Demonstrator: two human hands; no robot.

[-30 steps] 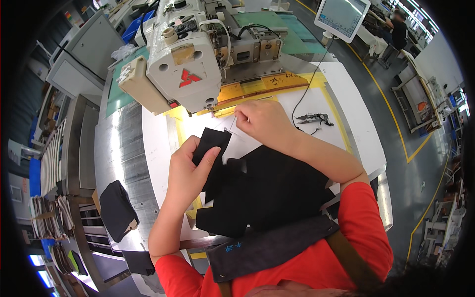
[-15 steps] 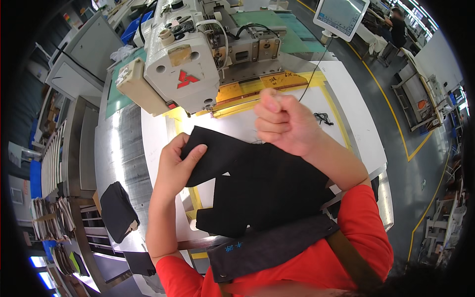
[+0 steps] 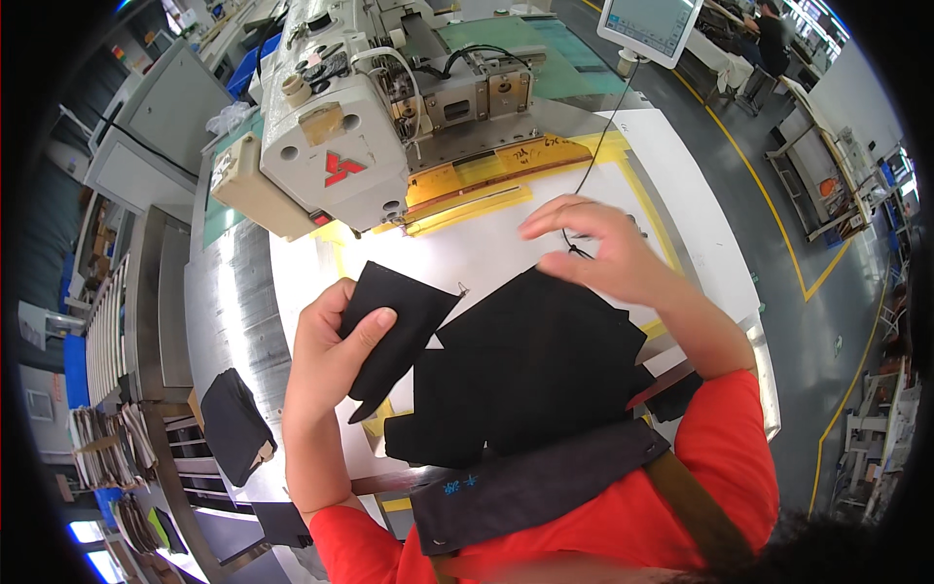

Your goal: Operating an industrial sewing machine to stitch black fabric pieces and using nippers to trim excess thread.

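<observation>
My left hand (image 3: 336, 341) pinches a folded black fabric piece (image 3: 401, 316) between thumb and fingers, raised over the white work surface. A loose thread end sticks out at the fabric's right corner. My right hand (image 3: 613, 251) is open, thumb and fingers apart, above the far right of a larger black fabric piece (image 3: 525, 370). Beside its fingers lies a small dark object (image 3: 578, 251), too small to name, where a thin black cord (image 3: 608, 127) ends. The larger fabric spreads over the near edge of the surface, against my apron (image 3: 535, 487).
A white sewing machine head (image 3: 331, 146) stands at the back left, with yellow-taped clamp plates (image 3: 496, 170) beside it. A screen (image 3: 650, 24) is at the far right. Folded black fabric (image 3: 236, 428) lies on the metal table (image 3: 233, 302) to the left.
My right hand has gone from a fist to open and moved slightly right and down. The fabric in my left hand has come apart from the larger piece and hangs lower.
</observation>
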